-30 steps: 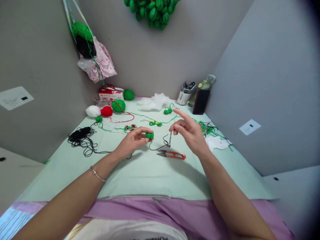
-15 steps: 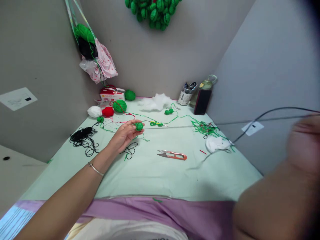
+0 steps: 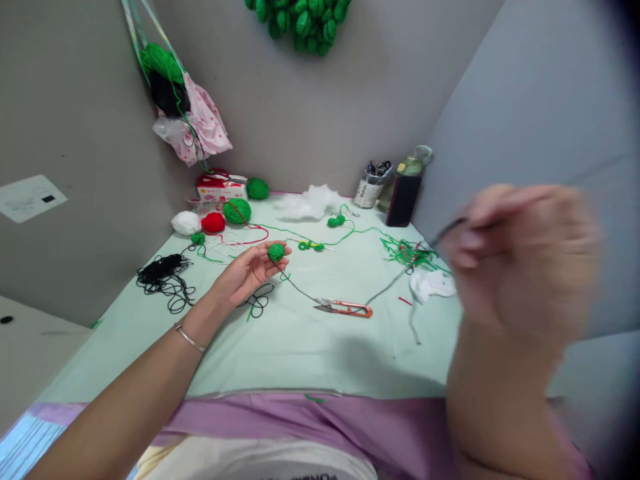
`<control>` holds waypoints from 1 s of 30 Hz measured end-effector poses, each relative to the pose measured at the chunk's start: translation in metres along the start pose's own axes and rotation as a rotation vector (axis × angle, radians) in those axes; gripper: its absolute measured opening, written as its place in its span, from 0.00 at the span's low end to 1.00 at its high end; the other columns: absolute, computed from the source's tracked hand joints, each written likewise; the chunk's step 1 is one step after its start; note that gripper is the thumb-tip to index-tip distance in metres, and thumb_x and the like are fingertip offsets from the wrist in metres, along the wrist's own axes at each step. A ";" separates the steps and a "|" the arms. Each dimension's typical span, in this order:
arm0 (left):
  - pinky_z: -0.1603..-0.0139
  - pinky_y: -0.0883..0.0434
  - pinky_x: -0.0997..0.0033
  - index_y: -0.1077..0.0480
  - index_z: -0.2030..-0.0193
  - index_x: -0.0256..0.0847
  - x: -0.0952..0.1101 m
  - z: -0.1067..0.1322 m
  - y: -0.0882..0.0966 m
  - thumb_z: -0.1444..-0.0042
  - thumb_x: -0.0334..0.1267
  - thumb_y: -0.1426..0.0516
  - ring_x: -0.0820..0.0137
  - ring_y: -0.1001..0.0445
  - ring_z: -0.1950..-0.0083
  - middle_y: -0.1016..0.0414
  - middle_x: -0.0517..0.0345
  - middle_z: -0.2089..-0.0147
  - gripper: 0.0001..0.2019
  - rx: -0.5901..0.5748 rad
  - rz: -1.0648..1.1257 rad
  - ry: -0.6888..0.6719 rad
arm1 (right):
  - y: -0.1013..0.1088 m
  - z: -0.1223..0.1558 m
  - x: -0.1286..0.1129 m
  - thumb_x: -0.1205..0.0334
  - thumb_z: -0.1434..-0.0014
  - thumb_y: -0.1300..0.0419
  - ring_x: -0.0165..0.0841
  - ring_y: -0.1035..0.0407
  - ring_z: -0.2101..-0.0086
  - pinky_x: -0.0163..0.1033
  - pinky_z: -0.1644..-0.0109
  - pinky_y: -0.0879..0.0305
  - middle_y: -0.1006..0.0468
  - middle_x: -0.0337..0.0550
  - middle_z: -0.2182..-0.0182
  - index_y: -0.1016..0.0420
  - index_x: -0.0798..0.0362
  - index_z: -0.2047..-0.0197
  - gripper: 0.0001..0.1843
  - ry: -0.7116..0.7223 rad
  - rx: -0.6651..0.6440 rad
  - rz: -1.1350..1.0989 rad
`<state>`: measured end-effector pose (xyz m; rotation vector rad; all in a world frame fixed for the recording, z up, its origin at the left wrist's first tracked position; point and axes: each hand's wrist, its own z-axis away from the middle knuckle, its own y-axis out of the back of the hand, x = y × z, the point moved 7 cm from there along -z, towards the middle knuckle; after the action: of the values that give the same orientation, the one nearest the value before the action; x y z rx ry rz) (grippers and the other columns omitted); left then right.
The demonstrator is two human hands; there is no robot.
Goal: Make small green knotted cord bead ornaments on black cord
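My left hand (image 3: 247, 272) is raised over the pale green table (image 3: 280, 347) and pinches a small green crocheted ball (image 3: 276, 251) at its fingertips. A black thread (image 3: 300, 290) runs from the ball down and rightward, then up toward my right hand (image 3: 520, 257). That hand is lifted close to the camera at the right and smeared by motion; its fingers look pinched together on the thread's end, and a needle cannot be made out. Orange thread snips (image 3: 345, 307) lie on the table between the hands.
Green yarn balls (image 3: 237, 211), a red ball (image 3: 213, 223), white stuffing (image 3: 310, 202), a tangle of black thread (image 3: 163, 273), green scraps (image 3: 407, 253), a pen cup (image 3: 370, 187) and a bottle (image 3: 407, 190) ring the table. Grey partition walls stand on three sides.
My right hand pulled the black thread far out to the right, then swung back in toward the middle. My left hand moved the green ball a little left and up.
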<state>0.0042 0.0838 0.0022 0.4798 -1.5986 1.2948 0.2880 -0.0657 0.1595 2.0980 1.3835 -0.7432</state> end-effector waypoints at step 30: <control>0.50 0.30 0.66 0.24 0.57 0.41 0.000 0.015 -0.025 0.52 0.38 0.33 0.68 0.26 0.55 0.24 0.55 0.57 0.15 -0.048 -0.268 -0.073 | -0.153 0.044 0.072 0.66 0.38 0.42 0.26 0.40 0.74 0.34 0.68 0.44 0.29 0.37 0.73 0.23 0.52 0.64 0.06 -0.226 -0.467 0.233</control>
<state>0.0168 0.0615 0.0158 0.6927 -1.5605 1.0458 0.1627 0.0040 0.0607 1.7098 1.0459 -0.4862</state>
